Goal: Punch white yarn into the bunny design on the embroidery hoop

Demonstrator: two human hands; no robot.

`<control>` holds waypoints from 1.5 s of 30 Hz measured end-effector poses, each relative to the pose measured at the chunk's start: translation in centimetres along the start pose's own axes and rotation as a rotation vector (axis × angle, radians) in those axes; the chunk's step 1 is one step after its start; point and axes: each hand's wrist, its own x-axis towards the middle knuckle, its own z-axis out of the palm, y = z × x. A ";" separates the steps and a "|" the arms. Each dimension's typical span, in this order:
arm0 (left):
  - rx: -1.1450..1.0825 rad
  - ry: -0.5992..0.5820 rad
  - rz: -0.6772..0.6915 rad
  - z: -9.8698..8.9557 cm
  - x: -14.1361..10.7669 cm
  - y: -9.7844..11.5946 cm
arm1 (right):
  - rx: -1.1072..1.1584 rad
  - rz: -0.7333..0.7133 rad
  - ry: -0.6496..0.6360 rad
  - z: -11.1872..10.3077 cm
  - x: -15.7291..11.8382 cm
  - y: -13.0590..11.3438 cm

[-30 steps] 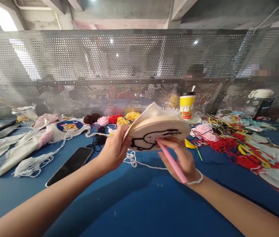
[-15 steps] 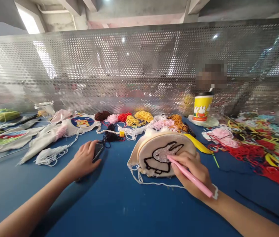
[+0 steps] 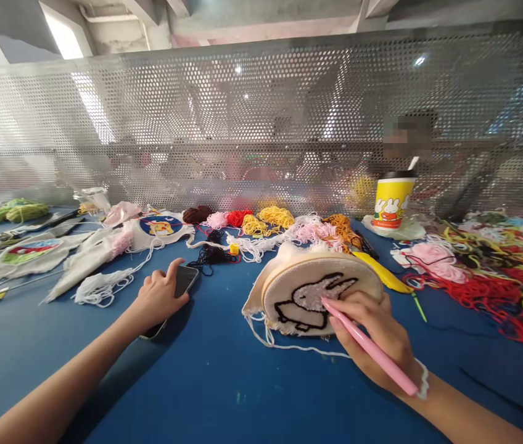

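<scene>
My right hand (image 3: 382, 336) is closed round a pink punch needle (image 3: 375, 353). Its tip meets the cloth in the embroidery hoop (image 3: 321, 290), which stands tilted towards me. On that cloth a rabbit is outlined in black yarn, with pale pink loops in its head. A white yarn runs from beneath the hoop towards my right hand. To the left, my left hand (image 3: 160, 296) lies over a dark phone (image 3: 185, 282), partly hiding it. The thumb and index finger are spread apart, and the index finger is raised above the screen.
Yellow yarn (image 3: 276, 216) and other small bundles line the back. A yellow cup (image 3: 393, 200) with a straw stands at back right, near a banana-shaped yellow thing (image 3: 384, 272). Tangled red yarn (image 3: 478, 296) spreads rightward. Finished punched cloths (image 3: 160, 227) lie left. A perforated metal screen (image 3: 252, 123) rises behind.
The view has shifted a little, moving most things rightward in the picture. My left index finger has lifted off the phone. The punch needle stays against the rabbit's head.
</scene>
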 end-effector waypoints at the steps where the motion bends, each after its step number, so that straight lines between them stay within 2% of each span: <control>1: 0.002 0.017 0.005 -0.1 -0.3 0.6 | -0.002 0.004 -0.005 0.0 0.0 0.0; 3: -0.018 0.047 0.069 -0.4 -1.3 2.1 | 0.001 0.012 -0.010 0.2 0.1 -0.2; 4: -0.119 0.022 0.189 -0.8 -2.0 3.0 | 0.005 0.016 -0.010 0.2 0.2 -0.3; 5: -0.256 -0.055 0.326 -1.1 -2.6 4.1 | 0.009 0.021 -0.008 0.3 0.2 -0.5; 7: -0.487 -0.275 0.507 -1.9 -3.7 6.1 | 0.021 0.038 -0.012 0.5 0.3 -0.8; 9: -0.673 -0.328 0.601 -2.5 -4.4 7.9 | 0.038 0.051 -0.023 0.7 0.5 -1.3; 10: -0.764 -0.306 0.623 -2.7 -4.5 8.6 | 0.046 0.052 -0.026 0.7 0.6 -1.4; 14: -0.962 -0.220 0.543 -2.8 -4.1 9.9 | 0.058 0.069 -0.050 0.9 1.0 -2.0; 17: -1.070 -0.239 0.485 -2.5 -3.8 9.6 | 0.064 0.092 -0.074 1.0 1.6 -2.4; 20: -1.255 -0.326 0.392 -2.0 -4.2 9.1 | 0.085 0.097 -0.066 1.1 2.2 -3.0; 26: -1.631 -0.608 0.241 -0.5 -5.6 8.1 | 0.124 0.059 -0.099 1.8 2.6 -4.2; 29: -1.625 -0.706 0.239 0.0 -6.1 7.4 | 0.168 -0.020 -0.111 2.2 2.4 -4.3; 32: -1.591 -0.728 0.283 0.2 -6.2 6.9 | 0.198 -0.078 -0.084 2.5 2.1 -4.4; 41: -1.512 -0.715 0.336 -0.4 -6.0 6.8 | 0.293 -0.014 -0.057 1.5 2.1 -5.0; 45: -1.538 -0.764 0.294 -0.6 -6.0 6.9 | 0.372 -0.016 -0.066 1.1 2.1 -4.7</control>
